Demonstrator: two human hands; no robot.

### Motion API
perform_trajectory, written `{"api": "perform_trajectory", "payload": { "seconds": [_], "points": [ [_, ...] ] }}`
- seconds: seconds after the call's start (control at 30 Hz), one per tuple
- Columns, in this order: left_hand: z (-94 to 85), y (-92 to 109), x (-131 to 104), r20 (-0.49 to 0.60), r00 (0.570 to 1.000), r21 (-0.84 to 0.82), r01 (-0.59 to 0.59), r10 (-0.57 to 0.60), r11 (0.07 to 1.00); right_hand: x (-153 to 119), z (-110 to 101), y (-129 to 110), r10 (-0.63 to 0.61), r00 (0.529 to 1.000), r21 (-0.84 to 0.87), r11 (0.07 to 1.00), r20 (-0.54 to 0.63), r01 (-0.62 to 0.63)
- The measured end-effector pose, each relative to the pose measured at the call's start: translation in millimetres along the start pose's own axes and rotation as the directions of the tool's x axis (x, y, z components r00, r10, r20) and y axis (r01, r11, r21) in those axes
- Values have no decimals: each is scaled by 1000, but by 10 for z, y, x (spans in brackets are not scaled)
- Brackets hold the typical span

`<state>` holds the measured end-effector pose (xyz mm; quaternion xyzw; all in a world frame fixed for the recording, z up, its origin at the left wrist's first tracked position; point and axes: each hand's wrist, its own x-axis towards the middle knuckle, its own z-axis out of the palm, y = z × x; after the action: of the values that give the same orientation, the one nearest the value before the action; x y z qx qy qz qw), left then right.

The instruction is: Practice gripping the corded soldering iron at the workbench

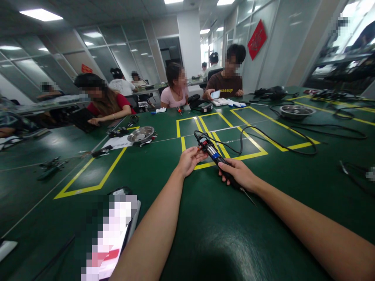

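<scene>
An electric screwdriver (216, 155) with a black grip, a blue ring and a silver collar slants above the green table. My right hand (238, 171) is wrapped round its black grip, and the thin bit (249, 197) points down and toward me. At the far, corded end, my left hand (190, 159) has thumb and fingers closed at the tail. A small orange-red part shows by those fingertips; what it is I cannot make out. The black cord (241, 139) loops from the tail and runs off to the right across the table.
Yellow tape rectangles (252, 155) mark the green table (164, 218). Metal bowls stand at left (141, 134) and right (297, 111). A lit phone-like screen (113, 242) lies near my left forearm. Several people sit across the table. Cables (336, 95) lie at far right.
</scene>
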<state>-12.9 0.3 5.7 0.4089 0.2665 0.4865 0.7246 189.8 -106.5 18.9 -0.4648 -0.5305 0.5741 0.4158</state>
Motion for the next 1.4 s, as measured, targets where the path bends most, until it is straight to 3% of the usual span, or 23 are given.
{"api": "perform_trajectory", "payload": {
  "seconds": [0.87, 1.4],
  "points": [
    [103, 10, -79, -52, 999, 26, -15, 16, 1000, -37, 19, -3, -20, 1000, 4, 1000, 14, 20],
    [56, 17, -38, 42, 999, -44, -1, 2, 999, -18, -51, -7, -10, 998, 88, 996, 70, 4]
  ]
}}
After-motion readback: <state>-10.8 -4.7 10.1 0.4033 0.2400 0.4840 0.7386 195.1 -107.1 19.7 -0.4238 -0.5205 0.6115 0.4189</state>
